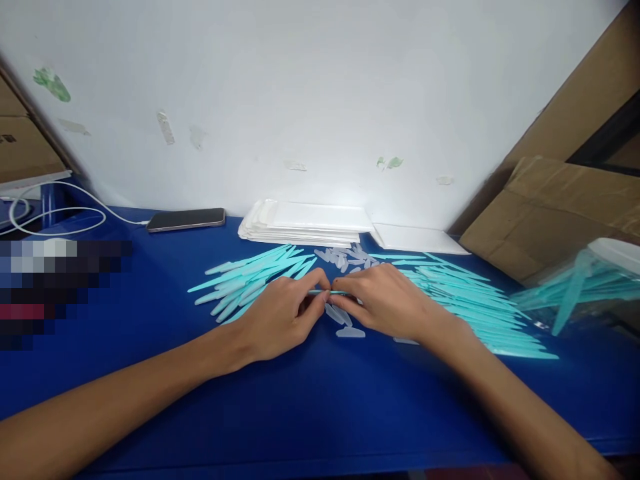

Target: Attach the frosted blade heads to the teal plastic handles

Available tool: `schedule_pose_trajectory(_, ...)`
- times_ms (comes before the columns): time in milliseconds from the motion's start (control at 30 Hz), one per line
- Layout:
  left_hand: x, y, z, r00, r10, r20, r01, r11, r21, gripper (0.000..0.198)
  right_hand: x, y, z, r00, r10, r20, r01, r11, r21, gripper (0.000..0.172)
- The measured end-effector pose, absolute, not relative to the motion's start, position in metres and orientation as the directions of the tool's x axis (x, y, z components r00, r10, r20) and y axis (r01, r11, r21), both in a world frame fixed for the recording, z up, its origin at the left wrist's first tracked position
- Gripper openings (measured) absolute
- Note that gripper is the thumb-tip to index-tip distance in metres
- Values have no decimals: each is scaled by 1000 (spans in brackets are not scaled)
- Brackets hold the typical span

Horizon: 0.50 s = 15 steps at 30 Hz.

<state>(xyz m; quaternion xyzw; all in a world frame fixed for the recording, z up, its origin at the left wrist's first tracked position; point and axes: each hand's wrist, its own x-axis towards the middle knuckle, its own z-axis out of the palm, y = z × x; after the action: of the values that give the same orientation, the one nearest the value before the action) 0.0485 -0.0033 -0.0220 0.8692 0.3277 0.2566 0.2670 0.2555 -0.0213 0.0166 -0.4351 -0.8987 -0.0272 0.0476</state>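
Head: left hand (280, 319), stick (336, 293), right hand (386, 301)

the teal stick (336, 293) shows only as a short stretch between pinching fingertips; its ends are hidden inside the left hand (280, 313) and right hand (385, 300); some clear caps (350, 331) lie partly under the right hand; a pixelated patch (55, 287) blurs whatever sits at the left of the counter (320, 400); the clear container (595, 280) is cut by the right edge; the white cable (60, 212) runs off left.

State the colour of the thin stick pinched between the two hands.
Pale turquoise; the head view shows the stick between left hand and right hand.
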Motion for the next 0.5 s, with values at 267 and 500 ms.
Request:
schedule_pose_trajectory(267,49,-4,-21,659,704,263,430,-640,637,13,254,-21,17,-607,788,101,793,610,9,31)
schedule_pose_trajectory(500,49,-2,-22,662,704,257,445,-644,622,12,254,-23,19,-607,790,90,794,608,16,30)
